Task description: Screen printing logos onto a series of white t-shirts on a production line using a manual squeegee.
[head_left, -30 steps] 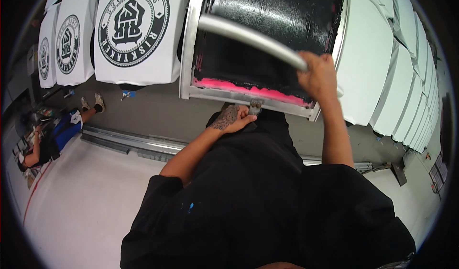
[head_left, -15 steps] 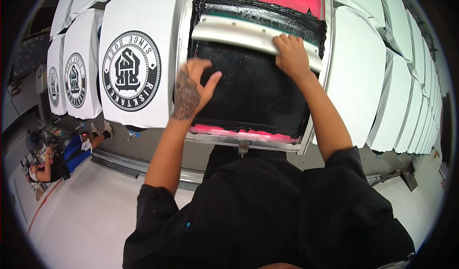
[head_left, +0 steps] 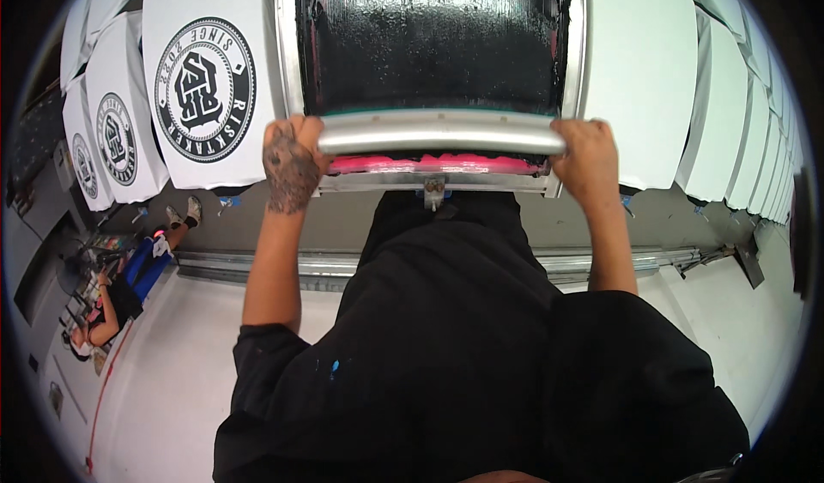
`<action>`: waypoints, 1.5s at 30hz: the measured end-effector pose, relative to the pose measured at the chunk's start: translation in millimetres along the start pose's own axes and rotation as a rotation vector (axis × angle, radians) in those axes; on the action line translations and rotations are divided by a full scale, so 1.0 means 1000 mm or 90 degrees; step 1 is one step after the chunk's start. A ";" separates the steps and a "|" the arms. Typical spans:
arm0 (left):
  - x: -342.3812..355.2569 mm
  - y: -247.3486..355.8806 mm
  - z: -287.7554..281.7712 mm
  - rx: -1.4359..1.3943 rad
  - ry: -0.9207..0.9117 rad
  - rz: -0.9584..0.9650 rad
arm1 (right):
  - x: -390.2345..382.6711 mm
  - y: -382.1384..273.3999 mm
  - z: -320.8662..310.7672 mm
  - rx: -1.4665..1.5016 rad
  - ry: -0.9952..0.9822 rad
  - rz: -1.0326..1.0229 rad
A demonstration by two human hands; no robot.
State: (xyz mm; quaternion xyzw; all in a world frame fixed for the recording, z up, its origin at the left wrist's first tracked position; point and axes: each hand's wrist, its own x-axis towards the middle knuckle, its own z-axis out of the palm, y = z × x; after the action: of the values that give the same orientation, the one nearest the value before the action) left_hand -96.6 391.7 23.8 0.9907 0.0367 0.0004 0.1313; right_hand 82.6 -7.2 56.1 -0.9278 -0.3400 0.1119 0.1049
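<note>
A wide squeegee (head_left: 438, 133) with a silvery handle and a green blade edge lies across the near end of a screen printing frame (head_left: 577, 45). My left hand (head_left: 293, 159) is closed around its left end, and my right hand (head_left: 585, 159) grips its right end. Beyond the blade, black ink (head_left: 433, 45) coats the mesh, streaked and glossy toward the far part. A pink strip (head_left: 438, 165) edged with black ink shows between the squeegee and the frame's near rail. A metal clamp (head_left: 434, 193) sits at the middle of that rail.
To the left, white shirts on boards carry a round black print, the nearest shirt (head_left: 206, 97) beside the frame. Plain white shirts (head_left: 639, 80) line the right. A metal rail (head_left: 343, 265) runs along the floor behind me. Farther left, another person (head_left: 116, 307) is at work.
My left hand has taken hold of the squeegee's left end. Both hands have brought the squeegee from the far end of the screen to its near end, leaving streaked ink behind.
</note>
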 end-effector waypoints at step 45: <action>0.053 -0.040 0.021 0.089 0.054 0.071 | 0.035 -0.004 0.002 -0.152 0.052 0.103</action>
State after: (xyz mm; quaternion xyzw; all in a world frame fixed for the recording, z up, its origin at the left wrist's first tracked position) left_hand -46.1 429.0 -7.1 0.9970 -0.0128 0.0474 0.0597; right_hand 105.4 19.1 50.5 -0.9618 -0.2708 0.0411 -0.0022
